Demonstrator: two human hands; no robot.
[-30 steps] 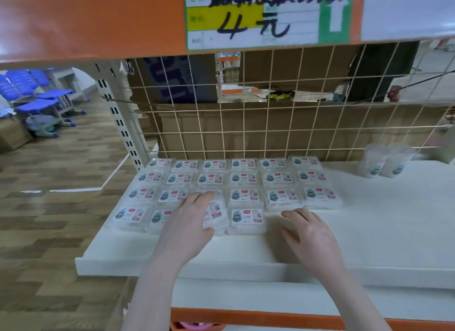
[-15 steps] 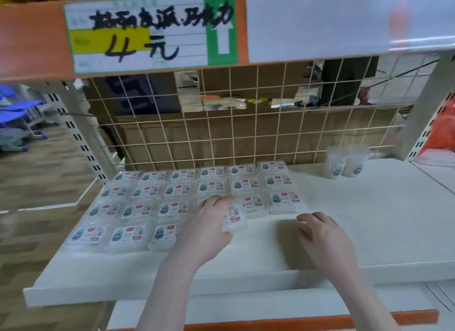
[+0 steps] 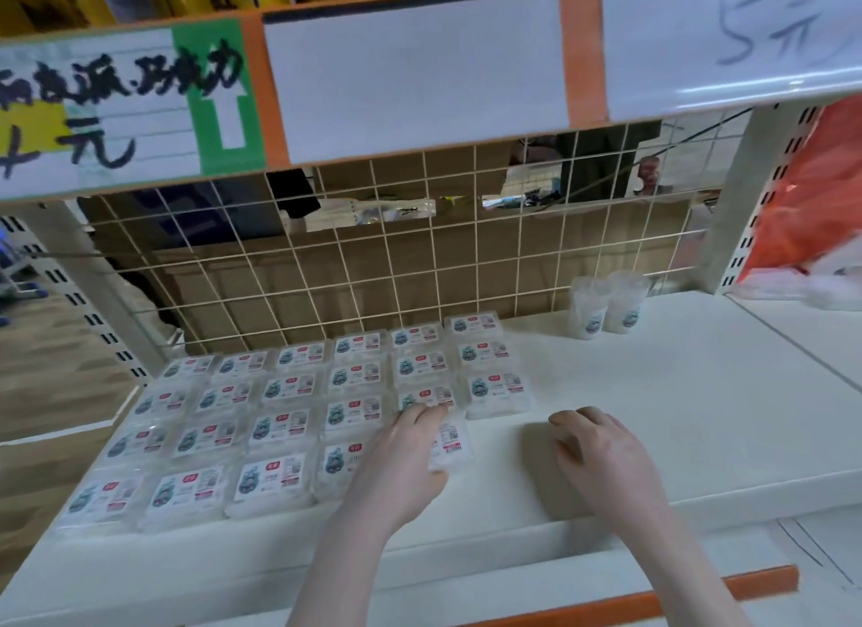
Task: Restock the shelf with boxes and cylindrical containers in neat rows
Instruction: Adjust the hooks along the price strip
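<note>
The left hand (image 3: 401,458) is lying flat, fingers together, on a clear plastic box (image 3: 448,444) at the grid's front-right corner — smooth white shelf (image 3: 699,416) beneath. The right hand (image 3: 601,454) is resting loosely curled, holding nothing; two frosted cylindrical containers (image 3: 606,309) are standing upright by the wire back.

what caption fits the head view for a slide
Left hand seats a clear box in the rows; right hand rests on the shelf.

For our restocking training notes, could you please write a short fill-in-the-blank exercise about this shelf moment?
1. The left hand rests on a clear ____ in the front row.
2. The right hand lies on the bare white ____.
3. By the wire grid stand ____ cylindrical containers.
4. The arrow on the green label points ____.

Missing words: box; shelf; two; up
</note>
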